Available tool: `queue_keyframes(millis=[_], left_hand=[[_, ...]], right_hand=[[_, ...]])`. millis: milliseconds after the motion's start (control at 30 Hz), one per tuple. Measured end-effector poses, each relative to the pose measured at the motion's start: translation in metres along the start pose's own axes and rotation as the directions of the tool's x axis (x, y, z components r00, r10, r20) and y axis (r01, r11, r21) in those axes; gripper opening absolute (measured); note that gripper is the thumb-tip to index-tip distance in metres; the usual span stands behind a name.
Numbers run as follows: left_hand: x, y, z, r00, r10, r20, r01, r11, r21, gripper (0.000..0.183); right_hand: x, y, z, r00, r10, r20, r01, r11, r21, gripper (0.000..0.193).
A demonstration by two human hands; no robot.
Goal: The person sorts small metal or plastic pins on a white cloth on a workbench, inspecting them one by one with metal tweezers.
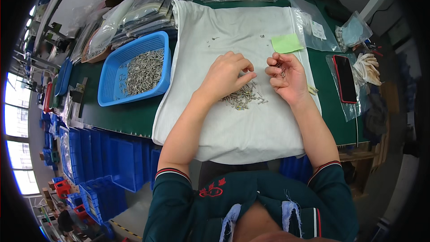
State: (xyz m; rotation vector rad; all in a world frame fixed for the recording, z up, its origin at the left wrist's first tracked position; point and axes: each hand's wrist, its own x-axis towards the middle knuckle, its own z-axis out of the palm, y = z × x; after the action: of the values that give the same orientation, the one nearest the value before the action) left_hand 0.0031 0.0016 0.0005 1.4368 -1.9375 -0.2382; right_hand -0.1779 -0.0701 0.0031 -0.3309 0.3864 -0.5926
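A pile of small, slim silver metal pins [242, 99] lies on the white cloth [233, 139] before me. My left hand [229, 75] hovers at the pile's far left edge, palm down. Its fingers are bent, with a small gap between thumb and forefinger and nothing visible in it. To the right of the pile my right hand [286, 76] is turned palm up, its fingers curled around a few of the same pins. How many it holds is partly hidden by the fingers. A few tiny dark bits [214, 39] lie farther back on the cloth.
At the left stands a blue plastic basket [104, 85] with many pins inside. A green paper note [287, 43] lies at the cloth's far right. Beyond it are plastic bags [313, 24], a red-edged phone [344, 79] and white gloves [367, 68]. Bagged stacks [150, 11] line the back.
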Motion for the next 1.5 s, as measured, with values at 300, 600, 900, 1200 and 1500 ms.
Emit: queue_keyframes(millis=[300, 600, 900, 1200, 1500], left_hand=[[-0.008, 0.002, 0.009, 0.975, 0.064, 0.214, -0.100, 0.981, 0.164, 0.009], [-0.009, 0.003, 0.017, 0.982, 0.074, 0.173, -0.103, 0.981, 0.162, 0.009], [0.000, 0.002, 0.005, 0.996, 0.084, 0.017, -0.083, 0.996, -0.023, 0.010], [0.002, 0.005, 0.008, 0.986, -0.018, -0.167, -0.052, 0.914, -0.403, 0.013], [0.001, 0.007, 0.008, 0.978, -0.039, -0.205, -0.061, 0.885, -0.462, 0.012]], right_hand=[[0.002, 0.005, -0.005, 0.999, -0.037, -0.030, 0.033, 0.993, -0.116, 0.020], [0.004, 0.009, -0.004, 0.994, -0.028, -0.102, 0.012, 0.989, -0.148, 0.021], [0.003, 0.012, -0.002, 0.982, -0.027, -0.185, -0.020, 0.970, -0.244, 0.018], [-0.006, 0.018, 0.010, 0.995, -0.016, -0.100, -0.033, 0.882, -0.469, 0.016], [-0.010, 0.021, 0.012, 0.996, -0.055, -0.068, 0.011, 0.851, -0.525, 0.020]])
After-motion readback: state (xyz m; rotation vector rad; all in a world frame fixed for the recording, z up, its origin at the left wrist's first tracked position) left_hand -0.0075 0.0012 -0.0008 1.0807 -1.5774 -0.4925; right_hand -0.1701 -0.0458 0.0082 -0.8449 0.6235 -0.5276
